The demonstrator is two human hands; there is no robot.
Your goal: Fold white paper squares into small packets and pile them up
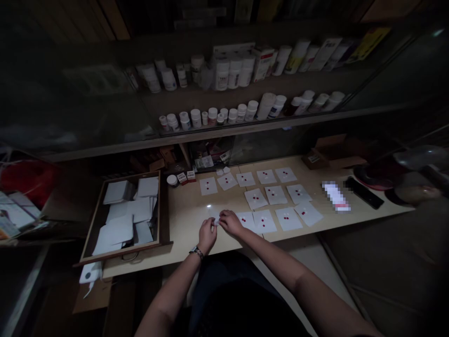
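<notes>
My left hand [207, 234] and my right hand [229, 222] meet over the light wooden tabletop [185, 243]. Between their closed fingertips is a small white paper [216, 221], mostly covered by the fingers. Any contents of it are hidden. To the right, several square white papers [264, 220] lie flat in rows, bearing small dark red and white pills [255, 197]. One such paper [246, 219] lies partly behind my right hand. A bracelet or watch [196, 252] circles my left wrist.
An open drawer [159, 206] full of white paper packets [140, 209] stands at left. Small boxes [190, 176] and a white jar [171, 180] sit at the back. A lit, blurred-out screen [336, 196] and black phone [365, 193] lie right. Shelved bottles [196, 118] fill the cabinet above.
</notes>
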